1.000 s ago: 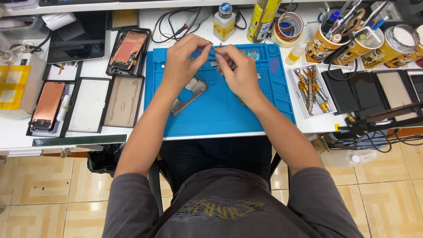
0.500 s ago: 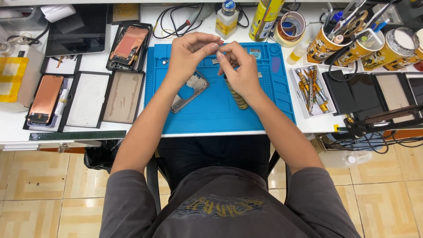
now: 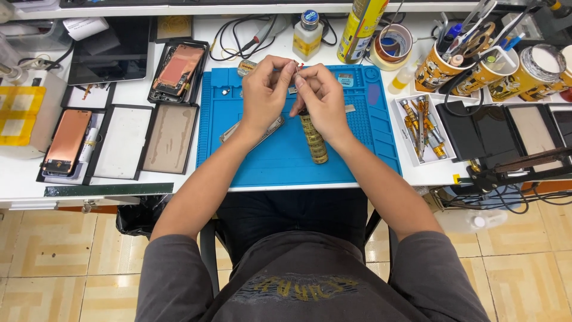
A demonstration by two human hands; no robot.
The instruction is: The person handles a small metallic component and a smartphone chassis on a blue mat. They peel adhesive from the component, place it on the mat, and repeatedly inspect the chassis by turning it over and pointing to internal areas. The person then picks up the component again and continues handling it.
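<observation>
Blue rubbery work mat (image 3: 280,161), flat w/ molded pockets, on white bench. Ribbed gold-coloured screwdriver (image 3: 313,138) upright-ish in right hand (image 3: 322,101), fingers clenched round it. Left hand (image 3: 265,89) fingertips pinch its thin metal tip (image 3: 297,67).

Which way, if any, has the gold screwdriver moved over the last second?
Yes. The gold screwdriver in the right hand swung down: its handle now reaches nearer the blue mat's near edge.

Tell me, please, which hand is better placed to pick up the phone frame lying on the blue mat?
Probably the left hand: the phone frame lies just under its wrist, while the right hand grips the screwdriver.
</observation>
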